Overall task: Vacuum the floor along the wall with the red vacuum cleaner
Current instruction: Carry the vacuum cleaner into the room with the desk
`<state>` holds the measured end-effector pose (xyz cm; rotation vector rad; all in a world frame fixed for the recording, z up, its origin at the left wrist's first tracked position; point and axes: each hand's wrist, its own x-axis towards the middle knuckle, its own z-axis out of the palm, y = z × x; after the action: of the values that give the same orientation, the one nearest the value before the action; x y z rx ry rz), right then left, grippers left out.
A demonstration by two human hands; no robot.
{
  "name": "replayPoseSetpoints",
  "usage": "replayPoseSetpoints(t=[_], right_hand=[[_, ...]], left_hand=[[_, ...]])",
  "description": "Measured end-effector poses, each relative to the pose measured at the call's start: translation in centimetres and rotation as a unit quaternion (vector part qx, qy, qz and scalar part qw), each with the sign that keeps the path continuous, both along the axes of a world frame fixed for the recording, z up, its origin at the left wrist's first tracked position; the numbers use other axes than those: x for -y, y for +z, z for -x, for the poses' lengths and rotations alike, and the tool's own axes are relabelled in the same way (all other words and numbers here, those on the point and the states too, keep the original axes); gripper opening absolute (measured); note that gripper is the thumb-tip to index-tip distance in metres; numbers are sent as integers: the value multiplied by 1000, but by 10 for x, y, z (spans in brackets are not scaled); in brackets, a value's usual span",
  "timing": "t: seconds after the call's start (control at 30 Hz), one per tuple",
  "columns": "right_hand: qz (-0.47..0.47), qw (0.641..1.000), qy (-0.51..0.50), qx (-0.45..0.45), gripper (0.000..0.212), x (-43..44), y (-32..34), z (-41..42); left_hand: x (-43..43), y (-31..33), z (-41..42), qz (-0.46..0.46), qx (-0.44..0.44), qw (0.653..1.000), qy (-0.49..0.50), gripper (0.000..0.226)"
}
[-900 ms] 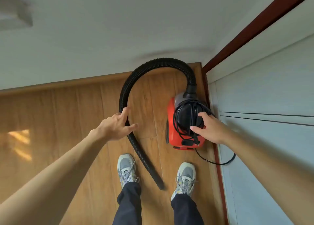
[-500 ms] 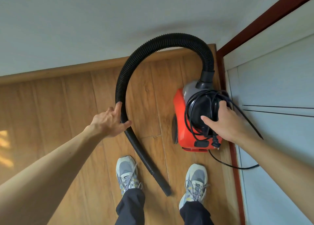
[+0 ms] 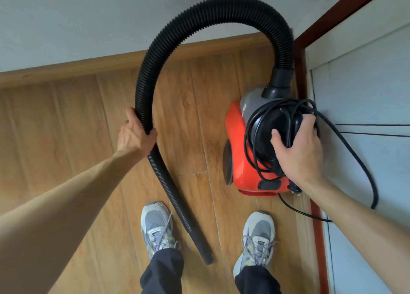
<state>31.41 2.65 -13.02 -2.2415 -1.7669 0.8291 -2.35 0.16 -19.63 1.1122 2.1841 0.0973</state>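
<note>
Red vacuum cleaner [image 3: 244,165] beneath the right grip [image 3: 299,153], fingers clasping its corded top, left grip [image 3: 133,136] curled round black hose [image 3: 144,89]

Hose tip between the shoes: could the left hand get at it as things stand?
Probably yes: the left hand grips the hose higher up, and its tip sits uncovered between the shoes.

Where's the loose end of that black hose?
In the head view, the hose end shows bottom centre, above the wooden floor, between the left shoe and right shoe.
</note>
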Motion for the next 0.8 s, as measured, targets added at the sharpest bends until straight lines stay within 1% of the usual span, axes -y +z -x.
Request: replayPoseSetpoints(t=[0.13,0.2,0.23,0.4,0.53,0.6,0.67,0.8], right_hand=[[10,998,-30,-51,44,2,3,6],[40,992,-65,-97,38,3,4,9],[45,990,-78,-105,35,3,4,9],[11,990,-101,-95,37,5,4,14],[1,991,-99,-94,49,8,11,19],[-7,992,-79,-97,53,13,24,20],[-13,994,-60,-94,50,18,42,19],[-11,994,-59,-89,49,22,80,25]], left_hand=[[3,-3,-7,-87,12,995,55,35],[9,1,-12,-119,29,990,72,32],[13,4,-13,-129,37,988,75,32],[32,25,-15,-160,54,982,83,37],[42,50,-12,-164,19,984,68,45],[46,64,-9,-167,22,983,76,46],[50,80,-7,-171,27,981,87,46],[62,118,-3,-174,43,979,96,46]])
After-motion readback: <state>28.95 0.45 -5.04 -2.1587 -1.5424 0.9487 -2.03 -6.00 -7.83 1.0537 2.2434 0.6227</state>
